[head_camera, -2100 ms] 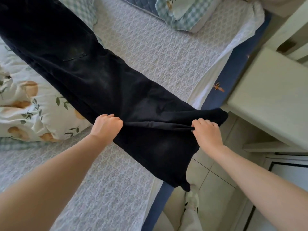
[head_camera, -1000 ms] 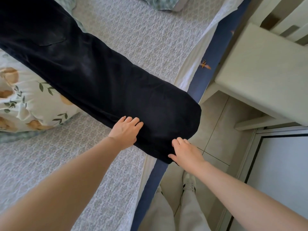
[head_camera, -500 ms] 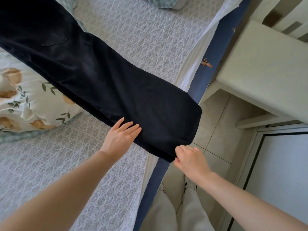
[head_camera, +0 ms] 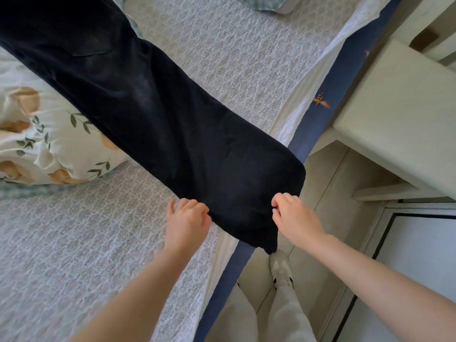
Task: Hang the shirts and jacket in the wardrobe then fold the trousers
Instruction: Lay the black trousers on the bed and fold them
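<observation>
I see the black trousers [head_camera: 158,114] spread flat as one long strip. They run diagonally across the bed [head_camera: 74,243] from far left to its near edge, crossing a floral pillow [head_camera: 49,149], with the hem end overhanging the side.
</observation>
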A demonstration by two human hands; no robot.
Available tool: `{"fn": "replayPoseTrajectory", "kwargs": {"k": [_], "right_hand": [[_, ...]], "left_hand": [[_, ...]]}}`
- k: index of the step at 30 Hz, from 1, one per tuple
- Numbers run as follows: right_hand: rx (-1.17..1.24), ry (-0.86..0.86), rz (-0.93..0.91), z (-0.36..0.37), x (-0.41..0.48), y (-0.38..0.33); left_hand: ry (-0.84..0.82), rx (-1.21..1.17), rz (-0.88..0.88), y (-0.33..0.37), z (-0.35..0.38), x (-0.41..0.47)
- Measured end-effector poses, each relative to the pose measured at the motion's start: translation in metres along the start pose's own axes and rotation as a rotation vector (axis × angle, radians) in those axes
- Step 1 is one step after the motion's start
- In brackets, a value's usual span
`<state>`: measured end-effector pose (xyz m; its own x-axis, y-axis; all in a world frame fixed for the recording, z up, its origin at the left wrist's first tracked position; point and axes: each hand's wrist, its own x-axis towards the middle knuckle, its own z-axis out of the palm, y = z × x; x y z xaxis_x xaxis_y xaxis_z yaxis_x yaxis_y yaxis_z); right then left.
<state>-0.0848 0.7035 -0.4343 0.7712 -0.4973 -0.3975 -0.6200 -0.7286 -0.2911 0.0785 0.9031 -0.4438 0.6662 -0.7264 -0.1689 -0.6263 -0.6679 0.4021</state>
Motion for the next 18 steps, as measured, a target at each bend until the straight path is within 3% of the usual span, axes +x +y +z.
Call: {"fn": "replayPoseTrajectory", "kwargs": {"k": [5,7,11,14,18], "right_hand": [[0.043,0.123,0.053,-0.031,0.056,0.015],[0.057,0.137,0.090,-0.039,0.078,0.019],[0.040,0.082,0.120,-0.047,0.115,0.035],[0.222,-0.054,0.176,-0.051,0.134,0.051],[0.318,-0.176,0.168,-0.058,0.140,0.070]], "left_hand": [[0.169,-0.683,-0.812,0.021,0.009,0.009],[0.195,-0.861,-1.013,0.025,0.015,0.014],[0.221,-1.018,-1.114,0.032,0.025,0.018],[0.192,-1.191,-1.134,0.044,0.034,0.016],[0.098,-1.147,-1.084,0.071,0.045,0.005]]}}
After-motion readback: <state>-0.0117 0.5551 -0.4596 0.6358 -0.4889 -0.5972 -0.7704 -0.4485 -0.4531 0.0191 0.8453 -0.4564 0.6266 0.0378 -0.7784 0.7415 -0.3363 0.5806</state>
